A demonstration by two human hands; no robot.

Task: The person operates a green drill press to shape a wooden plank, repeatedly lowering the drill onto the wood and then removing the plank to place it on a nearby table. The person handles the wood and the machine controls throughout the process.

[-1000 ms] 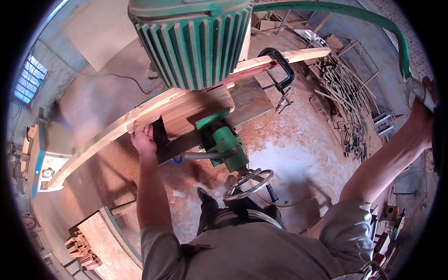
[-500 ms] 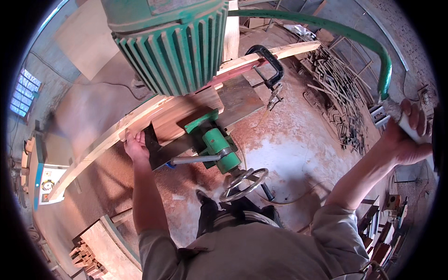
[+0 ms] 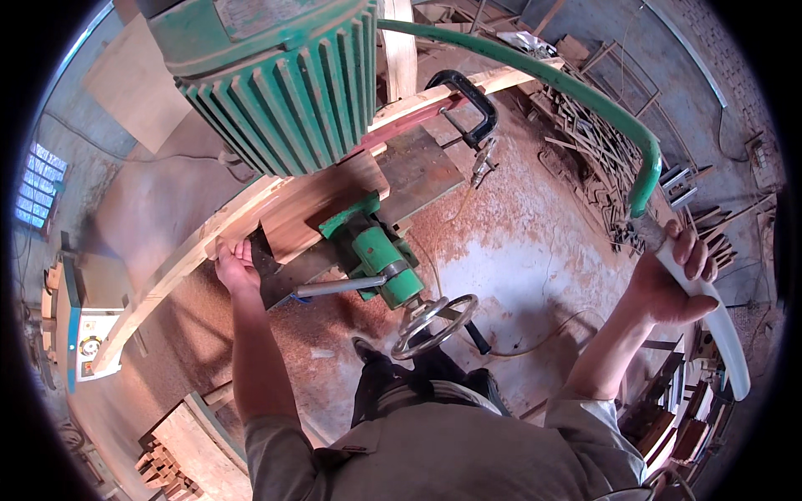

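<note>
Nearest, the person's own grey-shirted shoulders and dark trousers at the lower edge, feet on a sawdust-strewn floor [image 3: 535, 242]; just ahead of the knees, a spoked metal handwheel [image 3: 434, 324] on a green cylindrical feed unit [image 3: 376, 259], with a bare steel rod running left from it; left hand [image 3: 234, 265], palm forward, fingers curled and pressed against the near edge of a long pale wooden plank [image 3: 180, 267]; the plank lies across the machine table, long axis running from lower left, beside a white-and-blue panel [image 3: 79, 334], up to the upper right, its far end pointing past a black C-clamp [image 3: 468, 100] that grips it to the table; a darker board [image 3: 322, 209] lies flat beside the hand under the motor; right hand [image 3: 668, 288], out to the right, fingers wrapped and closed round a white handle [image 3: 710, 309] at the end of a long green curved lever [image 3: 576, 92]; the lever arcs from that grip up and leftward toward the machine top; above all, a large green ribbed motor housing [image 3: 276, 83] with a worn pale plate on top, lettering illegible; lower left, stacked wood offcuts [image 3: 167, 463]; far right, a heap of metal scrap [image 3: 593, 167]; far left, a barred window [image 3: 38, 184].
</note>
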